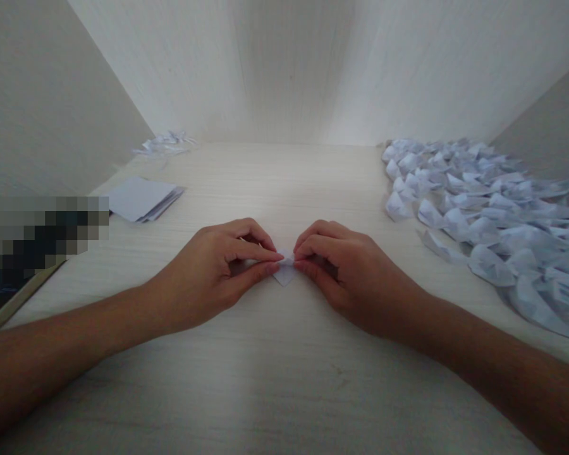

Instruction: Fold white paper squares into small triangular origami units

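Note:
A small piece of folded white paper (284,275) is pinched between my two hands, just above or on the pale wooden table (284,379). My left hand (227,262) grips its left side between thumb and fingers. On the opposite side, the fingertips and thumb of my right hand (341,268) close on the paper too. One pointed corner of it shows below the fingertips, facing me. The fingers hide most of the rest.
Many folded white paper boats (493,262) are heaped along the right side. At the left lies a stack of white paper sheets (142,197), with paper strips (165,144) behind it. A blurred-out dark object (23,272) sits at the left edge. Panels enclose the back and sides.

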Tool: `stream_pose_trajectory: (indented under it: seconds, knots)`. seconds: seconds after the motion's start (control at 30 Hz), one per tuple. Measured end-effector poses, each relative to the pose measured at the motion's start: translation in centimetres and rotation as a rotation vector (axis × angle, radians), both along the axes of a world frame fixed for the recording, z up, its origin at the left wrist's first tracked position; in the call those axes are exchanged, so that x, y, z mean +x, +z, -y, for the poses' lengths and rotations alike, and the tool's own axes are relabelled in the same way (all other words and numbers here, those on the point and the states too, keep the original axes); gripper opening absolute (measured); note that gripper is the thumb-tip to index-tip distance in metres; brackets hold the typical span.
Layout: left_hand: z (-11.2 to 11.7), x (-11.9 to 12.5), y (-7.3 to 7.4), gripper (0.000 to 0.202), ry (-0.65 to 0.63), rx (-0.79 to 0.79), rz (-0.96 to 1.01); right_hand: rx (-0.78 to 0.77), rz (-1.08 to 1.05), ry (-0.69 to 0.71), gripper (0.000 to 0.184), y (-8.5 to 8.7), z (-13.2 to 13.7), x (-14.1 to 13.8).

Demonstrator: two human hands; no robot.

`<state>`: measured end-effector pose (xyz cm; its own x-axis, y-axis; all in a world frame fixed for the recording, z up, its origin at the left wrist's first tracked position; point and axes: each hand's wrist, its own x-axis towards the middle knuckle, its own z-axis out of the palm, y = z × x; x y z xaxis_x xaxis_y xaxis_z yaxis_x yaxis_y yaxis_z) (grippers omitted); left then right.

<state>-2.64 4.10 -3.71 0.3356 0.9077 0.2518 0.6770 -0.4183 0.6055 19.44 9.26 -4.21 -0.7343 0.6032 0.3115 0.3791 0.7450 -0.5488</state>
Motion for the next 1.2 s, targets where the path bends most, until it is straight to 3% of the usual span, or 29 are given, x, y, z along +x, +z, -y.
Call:
stream_pose_trajectory:
  seconds: [0.33,0.53,0.83,1.2]
  knots:
    - [0.9,0.4,0.1,0.016,-0.056,0.109,-0.065,0.053,0.034,0.028,0.010,0.3,1.4,0.9]
    - [2.0,1.0,-0.1,0.014,-0.022,0.153,-0.037,-0.038,-0.027,0.006,0.019,0.2,2.2,1.1]
    - [2.0,1.3,0.1,0.008,0.020,0.147,0.000,-0.118,-0.057,-0.035,0.027,-0.2,2.6,1.2]
    - [2.5,1.5,0.2,0.015,0.019,0.057,-0.039,-0.186,0.012,-0.102,0.024,0.7,3.0,0.7]
